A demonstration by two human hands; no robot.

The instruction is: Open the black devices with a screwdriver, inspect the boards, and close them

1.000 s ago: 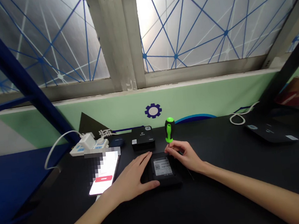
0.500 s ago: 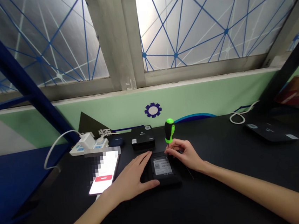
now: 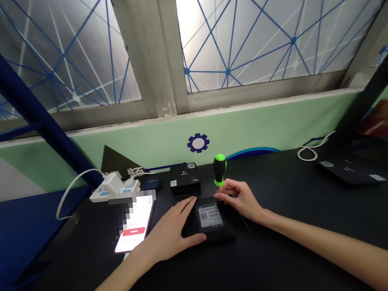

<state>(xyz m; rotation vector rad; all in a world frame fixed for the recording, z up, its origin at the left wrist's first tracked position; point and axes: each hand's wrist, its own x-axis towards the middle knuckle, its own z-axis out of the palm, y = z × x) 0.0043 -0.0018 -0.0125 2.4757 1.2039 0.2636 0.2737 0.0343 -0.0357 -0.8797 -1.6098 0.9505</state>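
A flat black electronic box (image 3: 219,235) lies on the table with a white label (image 3: 210,216) facing up. My left hand (image 3: 176,232) is spread over its left side, thumb and fingers apart. Upright at the box's far right corner stands a screwdriver (image 3: 220,169) with a black and green handle. My right hand (image 3: 238,198) pinches its shaft low down, just under the handle; the tip is hidden by the fingers. A thin dark rod (image 3: 245,223) lies beside the box, partly under my right hand.
Behind the box sits another black box (image 3: 185,178). On the left are a lit phone (image 3: 136,222) and a white power strip (image 3: 99,194) with plugs. A third flat black device (image 3: 350,171) and a white cable (image 3: 307,154) lie on the right.
The screwdriver's handle has turned slightly about its own axis, with less green showing on its side. Both hands keep almost the same places.
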